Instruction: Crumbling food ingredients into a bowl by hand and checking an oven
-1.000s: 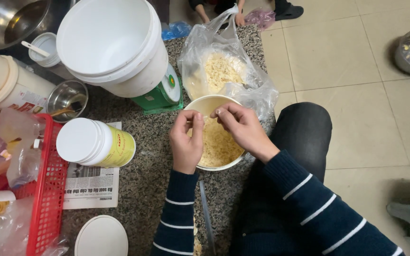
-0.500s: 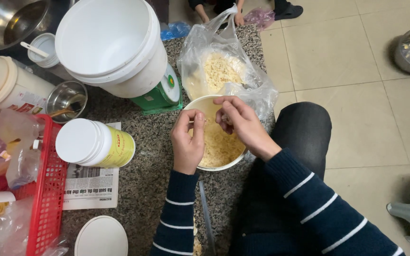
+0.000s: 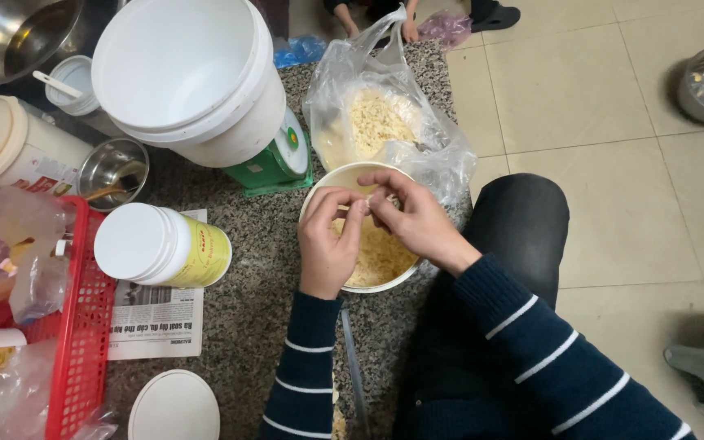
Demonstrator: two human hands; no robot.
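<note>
Both my hands work over a cream bowl [image 3: 319, 189] filled with pale yellow peeled cloves, on a speckled granite counter [image 3: 254, 310]. My left hand [image 3: 329, 244] and my right hand [image 3: 409, 218] meet at their fingertips above the bowl and pinch one small pale clove [image 3: 368, 202] between them. Just behind the bowl a clear plastic bag [image 3: 442, 155] lies open with more of the same pale pieces inside. Dark sleeves with white stripes cover both my forearms.
A big white bucket [image 3: 189, 77] sits on a green scale [image 3: 275, 167] at the back. A white-lidded yellow jar [image 3: 160, 244] lies on newspaper [image 3: 152, 326]. A red basket [image 3: 83, 326] stands left, a small steel cup [image 3: 112, 171] behind it, a white lid [image 3: 174, 406] in front. Tiled floor lies right.
My fingers shifted slightly while working the small piece over the bowl; both hands stay in the same place.
</note>
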